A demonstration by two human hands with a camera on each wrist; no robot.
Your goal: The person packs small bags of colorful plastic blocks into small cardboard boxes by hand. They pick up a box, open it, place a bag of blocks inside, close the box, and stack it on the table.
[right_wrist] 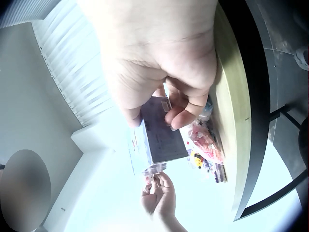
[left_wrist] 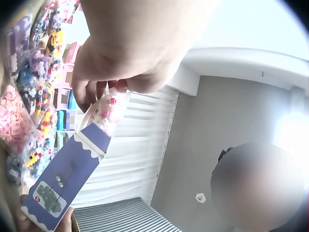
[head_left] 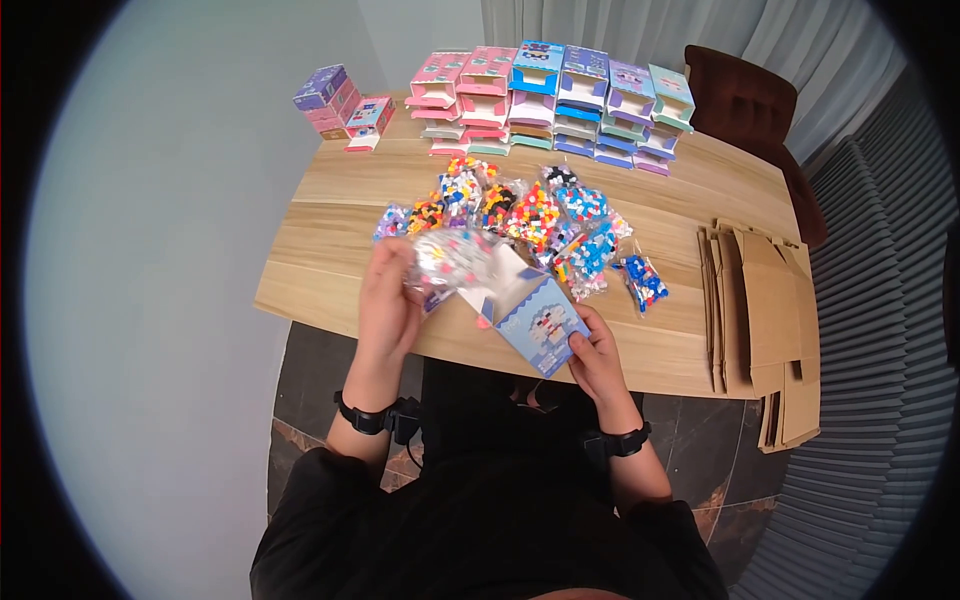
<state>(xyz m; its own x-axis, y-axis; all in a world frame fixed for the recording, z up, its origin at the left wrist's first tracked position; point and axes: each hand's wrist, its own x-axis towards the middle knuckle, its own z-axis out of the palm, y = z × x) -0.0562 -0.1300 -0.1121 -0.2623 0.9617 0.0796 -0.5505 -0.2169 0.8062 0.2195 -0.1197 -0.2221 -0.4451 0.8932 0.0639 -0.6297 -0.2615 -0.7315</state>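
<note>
My left hand (head_left: 388,295) pinches a clear plastic bag of white and pink toy bricks (head_left: 452,258), blurred in the head view. The bag is at the open, flapped end of a blue and purple cardboard box (head_left: 545,325). In the left wrist view, fingers grip the bag (left_wrist: 110,107) right at the mouth of the box (left_wrist: 63,176). My right hand (head_left: 600,358) holds the opposite end of the box, which is tilted above the near table edge. In the right wrist view, thumb and fingers clasp the box (right_wrist: 166,137) at its edges.
Several bags of coloured bricks (head_left: 535,215) lie heaped mid-table, with a blue and red bag (head_left: 642,282) to their right. Rows of open boxes (head_left: 535,80) are stacked behind. Purple and pink boxes (head_left: 325,95) stand back left; flattened cardboard (head_left: 765,310) leans at the right edge.
</note>
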